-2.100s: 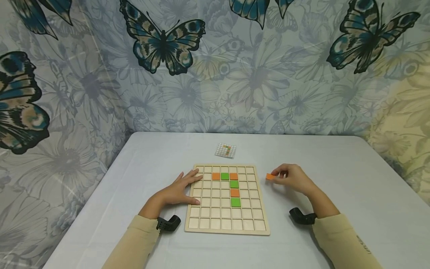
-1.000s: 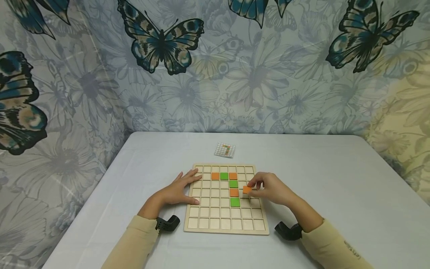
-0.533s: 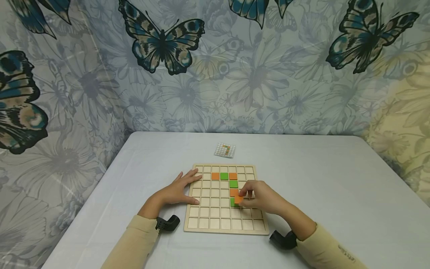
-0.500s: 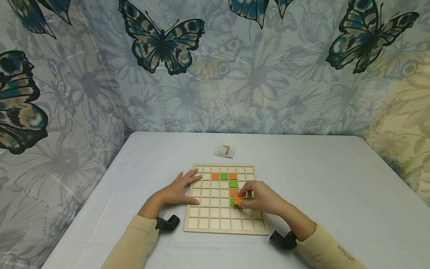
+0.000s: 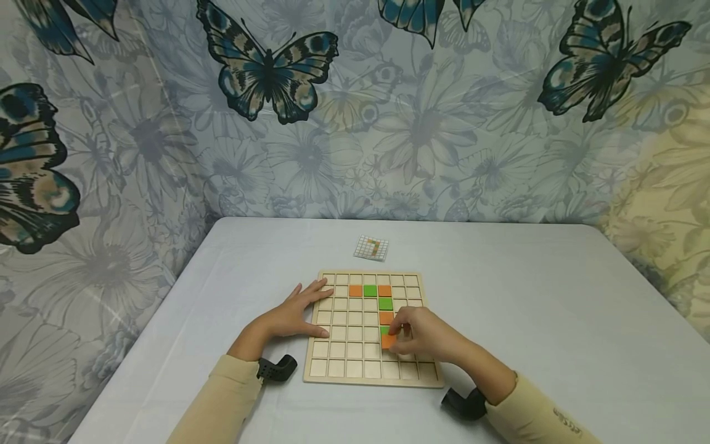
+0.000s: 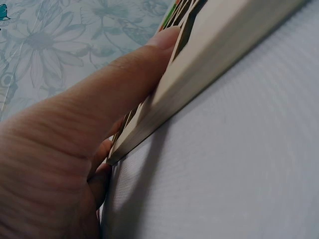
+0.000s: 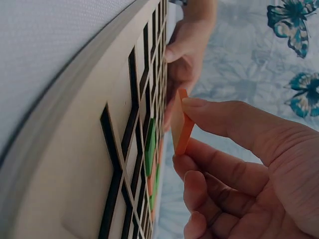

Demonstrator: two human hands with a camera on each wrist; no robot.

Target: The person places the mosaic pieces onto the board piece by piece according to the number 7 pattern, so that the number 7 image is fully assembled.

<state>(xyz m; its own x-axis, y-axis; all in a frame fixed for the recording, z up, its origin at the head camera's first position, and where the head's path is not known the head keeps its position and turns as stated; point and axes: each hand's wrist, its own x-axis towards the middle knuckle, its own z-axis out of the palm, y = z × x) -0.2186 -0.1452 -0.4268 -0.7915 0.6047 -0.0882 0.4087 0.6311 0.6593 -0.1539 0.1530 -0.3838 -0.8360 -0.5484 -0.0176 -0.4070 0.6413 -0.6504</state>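
A square wooden grid board lies on the table. Orange and green square tiles fill cells in a row and down a column; one is a green tile. My right hand pinches an orange tile by its edges between thumb and finger. In the right wrist view the tile stands off the board's surface, and from the head it overlaps the lowest green tile in the column. My left hand rests with spread, straight fingers on the board's left edge; its thumb lies over the rim.
Behind the board lies a small card printed with a grid and a similar coloured pattern. White cloth covers the table. A black wrist camera sits on the left wrist, another black camera on the right. Butterfly-patterned fabric hangs behind.
My right hand has carried the orange tile from the table right of the board leftward over it, then slightly down the column towards me. The left hand stays in place.
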